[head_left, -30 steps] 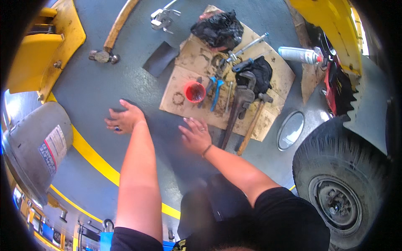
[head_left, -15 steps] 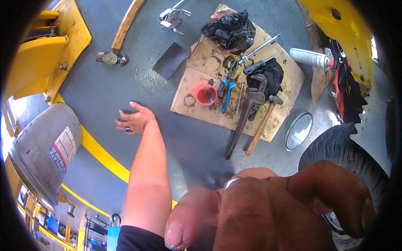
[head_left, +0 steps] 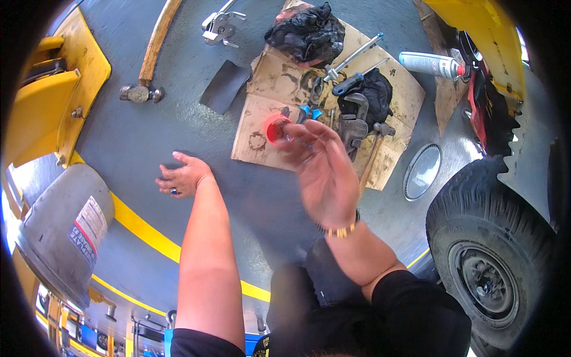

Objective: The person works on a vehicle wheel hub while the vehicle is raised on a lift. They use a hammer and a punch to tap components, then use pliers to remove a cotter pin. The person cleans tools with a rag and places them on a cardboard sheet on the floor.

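My left hand [head_left: 185, 174] hovers or rests low over the grey floor with its fingers spread, holding nothing. Reaching across the stained cardboard [head_left: 253, 113], my right hand [head_left: 327, 175] is slightly blurred. Its fingers are stretched out near a red cup [head_left: 274, 128], and I see nothing held; whether they touch the cup I cannot tell. Blue-handled pliers [head_left: 310, 112] lie just beyond the fingertips, partly covered. To the right of that hand are a pipe wrench [head_left: 354, 124] and a small hammer [head_left: 383, 129]. A screwdriver [head_left: 347, 85] lies beside a black rag [head_left: 376, 98].
A larger hammer [head_left: 141, 93], a dark sheet [head_left: 225, 87] and a metal tool [head_left: 220, 28] lie on the floor. A grey bucket [head_left: 65, 226] stands left. At right are a spray can [head_left: 429, 64], a round clear disc [head_left: 423, 172] and a tyre [head_left: 452, 220].
My right hand has moved from close in front of the camera out over the cardboard, its fingers now stretched. The left hand remains over the same floor area; the whole view has shifted slightly.
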### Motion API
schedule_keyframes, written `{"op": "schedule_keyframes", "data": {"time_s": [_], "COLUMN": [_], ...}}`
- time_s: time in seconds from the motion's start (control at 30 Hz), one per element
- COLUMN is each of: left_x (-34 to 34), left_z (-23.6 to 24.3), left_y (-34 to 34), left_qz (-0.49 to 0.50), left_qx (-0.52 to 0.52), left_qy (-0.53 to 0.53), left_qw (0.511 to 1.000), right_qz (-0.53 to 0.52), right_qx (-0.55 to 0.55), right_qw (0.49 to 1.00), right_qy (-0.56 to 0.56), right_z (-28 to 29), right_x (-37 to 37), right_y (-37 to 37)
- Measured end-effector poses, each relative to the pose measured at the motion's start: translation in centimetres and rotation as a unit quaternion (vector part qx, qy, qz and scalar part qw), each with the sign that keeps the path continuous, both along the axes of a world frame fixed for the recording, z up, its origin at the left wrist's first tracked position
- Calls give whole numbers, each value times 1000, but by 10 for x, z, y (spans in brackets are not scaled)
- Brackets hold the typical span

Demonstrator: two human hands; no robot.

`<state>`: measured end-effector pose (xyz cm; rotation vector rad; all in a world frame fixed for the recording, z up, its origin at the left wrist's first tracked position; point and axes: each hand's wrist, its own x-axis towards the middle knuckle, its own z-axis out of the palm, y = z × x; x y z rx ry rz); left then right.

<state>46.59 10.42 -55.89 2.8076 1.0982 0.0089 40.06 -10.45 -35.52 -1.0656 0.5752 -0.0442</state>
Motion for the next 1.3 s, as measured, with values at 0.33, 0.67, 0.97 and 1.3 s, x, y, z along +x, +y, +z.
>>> {"op": "schedule_keyframes", "data": {"time_s": [0.33,0.67,0.97,1.3], "left_x": [2,-13,-9,82], "left_z": [-5,-44,-62,169], "left_y": [2,25,42,15], "left_qz": [11,-31,-50,-513], "left_qx": [2,66,14,8], "left_qy": [3,8,47,405], "left_qw": [1000,997,998,757], "right_qz": [-30,-70,133,291], "right_qx": [-731,-754,-711,-640], "right_qw": [632,613,609,577], "right_qy": [256,226,325,416], "right_z": [-150,-175,-164,-149], "right_x": [-70,-86,-72,-61], "right_y": [-220,-235,-226,-234]}}
